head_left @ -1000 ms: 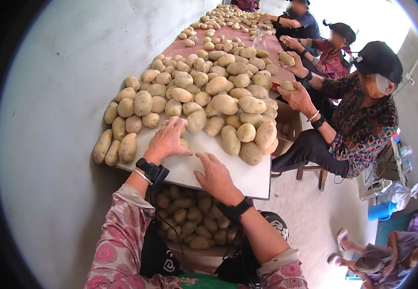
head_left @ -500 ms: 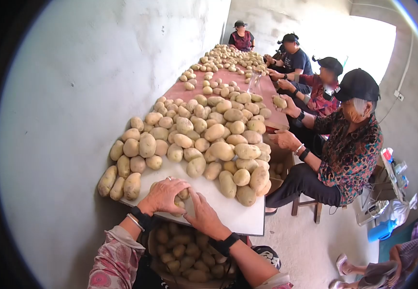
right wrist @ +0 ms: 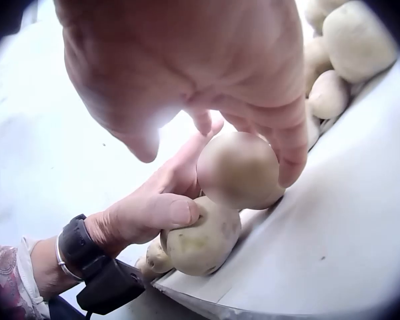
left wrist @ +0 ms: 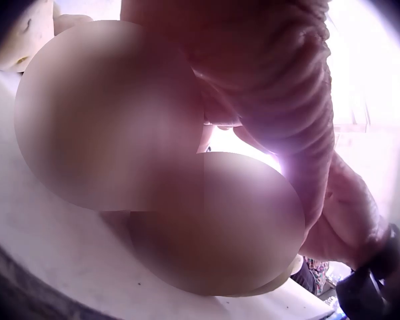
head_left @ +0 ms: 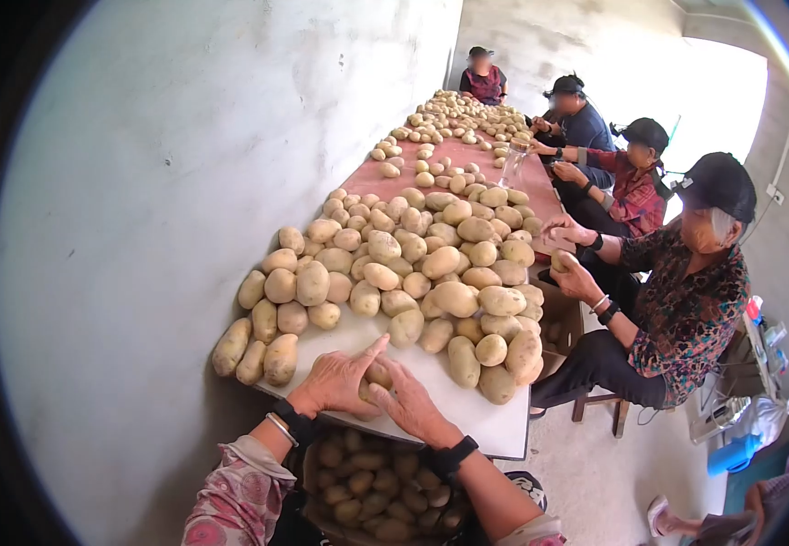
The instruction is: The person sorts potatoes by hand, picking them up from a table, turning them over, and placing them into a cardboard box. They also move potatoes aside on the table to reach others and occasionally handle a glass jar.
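Note:
In the head view, my left hand (head_left: 333, 384) and right hand (head_left: 411, 402) meet over the near end of the white tabletop (head_left: 481, 426). Two potatoes lie between them. The right wrist view shows my left thumb pressed on the lower potato (right wrist: 203, 240), with that hand wrapped round its far side. Right-hand fingers (right wrist: 292, 150) curve round the side of the upper potato (right wrist: 239, 173), while the right thumb stands off it. Both potatoes are close over the table's front edge. A large heap of potatoes (head_left: 454, 296) lies just beyond my hands.
Below the table edge sits a box full of potatoes (head_left: 376, 496). A grey wall (head_left: 158, 227) runs along the left. On the right, a seated person (head_left: 686, 282) in a patterned shirt handles a potato; other people sit farther along. A clear jar (head_left: 515, 164) stands on the red tabletop.
My hands, first apart, have closed together round the potatoes at the table's front edge. The head view has tilted up, then swung left. The neighbour's hands have moved closer together.

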{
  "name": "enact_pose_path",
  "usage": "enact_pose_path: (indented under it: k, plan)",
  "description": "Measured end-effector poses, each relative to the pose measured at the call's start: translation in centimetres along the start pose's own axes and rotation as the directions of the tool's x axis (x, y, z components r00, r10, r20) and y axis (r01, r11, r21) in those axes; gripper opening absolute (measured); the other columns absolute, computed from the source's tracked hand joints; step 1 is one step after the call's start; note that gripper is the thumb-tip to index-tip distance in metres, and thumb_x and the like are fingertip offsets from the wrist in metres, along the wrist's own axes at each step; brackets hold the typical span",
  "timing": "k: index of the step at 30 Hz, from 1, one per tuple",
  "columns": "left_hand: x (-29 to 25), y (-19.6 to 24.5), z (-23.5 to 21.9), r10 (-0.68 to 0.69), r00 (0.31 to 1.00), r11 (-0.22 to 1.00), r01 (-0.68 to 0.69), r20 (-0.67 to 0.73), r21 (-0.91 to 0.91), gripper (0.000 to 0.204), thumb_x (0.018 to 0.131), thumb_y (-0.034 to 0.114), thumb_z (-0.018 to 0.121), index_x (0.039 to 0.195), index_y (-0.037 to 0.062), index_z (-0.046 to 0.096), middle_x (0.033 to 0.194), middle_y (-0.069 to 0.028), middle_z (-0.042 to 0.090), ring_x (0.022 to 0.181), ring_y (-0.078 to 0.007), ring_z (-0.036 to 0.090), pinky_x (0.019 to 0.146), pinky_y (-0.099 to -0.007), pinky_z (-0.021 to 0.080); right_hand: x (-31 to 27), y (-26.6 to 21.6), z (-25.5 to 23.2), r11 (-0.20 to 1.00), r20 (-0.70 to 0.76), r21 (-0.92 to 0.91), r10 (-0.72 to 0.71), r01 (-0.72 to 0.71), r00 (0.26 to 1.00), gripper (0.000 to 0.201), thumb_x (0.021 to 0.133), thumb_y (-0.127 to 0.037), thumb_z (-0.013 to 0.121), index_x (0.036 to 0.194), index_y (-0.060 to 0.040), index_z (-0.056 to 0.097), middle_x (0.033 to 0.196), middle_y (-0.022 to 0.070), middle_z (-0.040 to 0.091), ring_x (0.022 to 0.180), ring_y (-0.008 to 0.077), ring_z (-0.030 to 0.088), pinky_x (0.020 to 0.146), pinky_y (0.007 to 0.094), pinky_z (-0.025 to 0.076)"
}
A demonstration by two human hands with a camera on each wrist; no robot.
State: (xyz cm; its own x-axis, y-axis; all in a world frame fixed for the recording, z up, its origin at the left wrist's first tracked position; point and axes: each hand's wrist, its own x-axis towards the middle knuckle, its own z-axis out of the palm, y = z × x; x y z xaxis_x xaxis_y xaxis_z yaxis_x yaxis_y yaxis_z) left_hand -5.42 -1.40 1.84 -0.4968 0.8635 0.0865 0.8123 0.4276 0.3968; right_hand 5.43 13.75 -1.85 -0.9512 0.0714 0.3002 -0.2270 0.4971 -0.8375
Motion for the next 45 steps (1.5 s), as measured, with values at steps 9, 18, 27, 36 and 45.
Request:
enact_pose_path:
  k: [9,18,27,36,45]
  plan:
    - [0.4,0.0,0.4,0.199,0.971,0.980,-0.193,-0.135,0.058,0.078,0.058,0.043,0.073,0.129,0.0153,0.055,0.096,-0.0084,0.068,0.089,-0.0289,0.063,0.081,-0.0390,0.049,-0.7,-0.2,-0.3,0.940,-0.213,-0.316,0.065,-0.132,0.975,0.033,0.076,-0.016,0.067,0.103,-0.0041,0.051,0.096,0.0207,0.058,0.087,0.0404,0.059,0.077,0.0490,0.047]
    - [0.9,-0.9,2.4,0.100,0.964,0.994,-0.088,-0.247,0.061,0.039,0.068,0.040,0.069,0.094,0.0110,0.071,0.093,-0.0077,0.070,0.083,-0.0278,0.065,0.078,-0.0382,0.049,-2.0,-3.4,-3.3,0.896,-0.068,-0.343,0.276,-0.282,0.959,0.044,0.072,-0.014,0.067,0.113,-0.0077,0.051,0.101,0.0187,0.057,0.097,0.0371,0.057,0.083,0.0451,0.048]
    - [1.2,0.0,2.2,0.119,0.976,0.981,-0.087,-0.183,0.174,0.033,0.073,0.040,0.065,0.089,0.0110,0.071,0.085,-0.0073,0.068,0.078,-0.0288,0.064,0.073,-0.0390,0.050,-4.6,-1.6,0.6,0.862,0.176,-0.503,0.038,0.057,0.984,0.052,0.066,-0.018,0.076,0.111,-0.0085,0.053,0.101,0.0134,0.053,0.098,0.0348,0.052,0.084,0.0429,0.048]
    - [1.3,0.2,2.3,0.269,0.887,0.955,-0.196,-0.375,0.223,0.043,0.073,0.032,0.069,0.109,0.0074,0.063,0.113,-0.0120,0.063,0.107,-0.0312,0.057,0.090,-0.0375,0.045,-6.3,-1.9,-0.5,0.843,0.176,-0.537,0.082,0.025,0.981,0.038,0.069,-0.017,0.071,0.103,-0.0080,0.055,0.099,0.0140,0.056,0.096,0.0349,0.055,0.079,0.0446,0.051]
    - [-8.7,3.7,-1.1,-0.333,0.649,0.894,-0.014,-0.684,-0.448,0.042,0.073,0.011,0.068,0.113,0.0006,0.059,0.112,-0.0191,0.061,0.111,-0.0325,0.056,0.097,-0.0402,0.042,-9.0,-3.7,-7.6,0.923,-0.162,-0.365,0.065,-0.121,0.985,0.034,0.073,-0.022,0.067,0.103,-0.0077,0.059,0.092,0.0184,0.060,0.090,0.0364,0.059,0.080,0.0431,0.049]
